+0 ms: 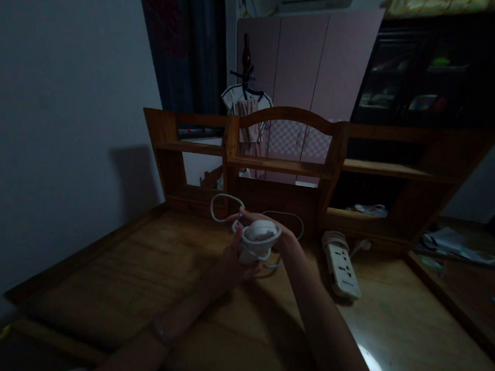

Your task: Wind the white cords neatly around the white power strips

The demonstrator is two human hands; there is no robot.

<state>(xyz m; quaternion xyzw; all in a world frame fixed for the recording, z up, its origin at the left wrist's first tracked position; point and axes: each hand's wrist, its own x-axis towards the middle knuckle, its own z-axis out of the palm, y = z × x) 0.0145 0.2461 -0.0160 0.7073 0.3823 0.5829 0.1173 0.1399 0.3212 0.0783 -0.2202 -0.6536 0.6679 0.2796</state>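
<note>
My left hand (235,266) is wrapped round a white object with a rounded top (261,231), held above the wooden desk. Its exact kind does not show in the dim light. A white cord (225,195) winds round its body, with one loop sticking out to the left and another trailing behind to the right. Passing over the far side, my right hand (266,218) has its fingers closed on the cord near the left loop. Part of that hand is hidden behind the white object.
A white power strip (343,268) with its cable coiled at one end lies on the desk (139,274) to the right. Along the back stands a wooden shelf unit (283,165). White cords (370,209) rest in its right compartment. A wall (66,110) borders the left.
</note>
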